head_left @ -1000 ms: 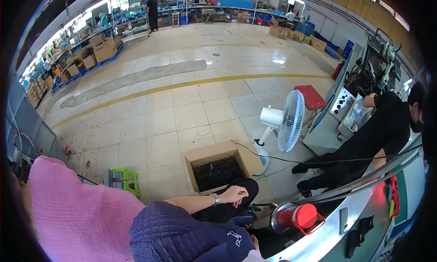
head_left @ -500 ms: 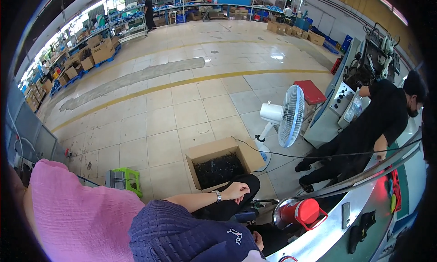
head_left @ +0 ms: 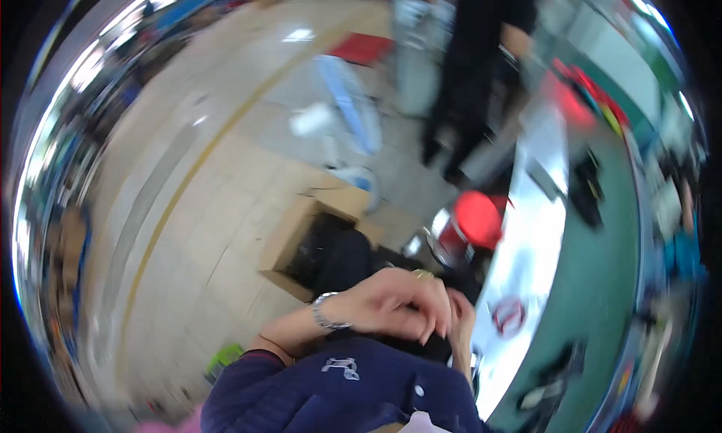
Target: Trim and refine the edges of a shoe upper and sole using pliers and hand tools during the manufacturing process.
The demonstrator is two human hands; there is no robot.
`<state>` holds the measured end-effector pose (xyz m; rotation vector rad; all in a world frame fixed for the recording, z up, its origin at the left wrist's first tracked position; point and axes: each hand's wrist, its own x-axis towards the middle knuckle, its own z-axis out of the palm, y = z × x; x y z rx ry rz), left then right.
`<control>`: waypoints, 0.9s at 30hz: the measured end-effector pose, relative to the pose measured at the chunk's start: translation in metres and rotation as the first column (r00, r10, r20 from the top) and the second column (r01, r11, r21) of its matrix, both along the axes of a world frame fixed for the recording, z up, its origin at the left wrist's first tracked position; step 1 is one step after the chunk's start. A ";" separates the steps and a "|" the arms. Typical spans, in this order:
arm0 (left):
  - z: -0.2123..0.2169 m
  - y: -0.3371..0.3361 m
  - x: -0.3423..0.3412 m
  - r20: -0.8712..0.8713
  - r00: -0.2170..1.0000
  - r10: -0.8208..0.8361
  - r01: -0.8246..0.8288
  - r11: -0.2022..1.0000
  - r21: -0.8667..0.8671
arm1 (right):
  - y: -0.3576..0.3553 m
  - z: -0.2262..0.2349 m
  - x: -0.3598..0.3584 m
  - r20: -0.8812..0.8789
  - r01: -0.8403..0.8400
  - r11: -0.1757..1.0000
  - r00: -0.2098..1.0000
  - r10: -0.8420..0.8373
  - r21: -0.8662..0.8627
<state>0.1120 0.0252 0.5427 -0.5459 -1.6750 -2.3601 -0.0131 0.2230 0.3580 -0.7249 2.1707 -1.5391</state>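
My left hand (head_left: 395,307), with a metal watch on the wrist, is raised in front of my dark blue shirt (head_left: 301,388). Its fingers curl inward, and a small yellowish spot shows at its upper edge; blur hides what that is. Close against its fingertips is my right hand (head_left: 462,320), partly covered by the left, so its grip does not show. Just beyond the hands stands a red-lidded container (head_left: 477,219) beside the metal bench edge (head_left: 519,283). A red ring-shaped thing (head_left: 509,316) lies on that edge.
An open cardboard box (head_left: 280,241) with dark contents is on the floor ahead-left, near a white-and-blue fan (head_left: 350,102). A person in black (head_left: 481,49) stands beyond. Dark items (head_left: 585,189) lie on the green bench top (head_left: 602,283). A green stool (head_left: 223,358) is at lower left.
My view has swung right toward the bench. The left hand has left my knee and come up beside the right hand, which has come into fuller view.
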 end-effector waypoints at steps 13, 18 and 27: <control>0.051 0.076 -0.132 -0.161 0.777 -0.608 0.628 0.731 0.267 | 0.098 -0.017 -0.053 0.084 0.445 0.888 0.886 -0.455 0.114; -0.003 0.088 -0.214 0.105 0.919 -0.380 0.393 0.904 -0.170 | 0.100 0.016 -0.140 -0.057 0.519 0.854 0.854 -0.517 0.038; -0.290 0.127 -0.298 -0.264 0.929 0.261 -0.303 0.122 -0.945 | 0.063 0.020 -0.351 -0.194 0.518 0.853 0.844 -0.499 0.059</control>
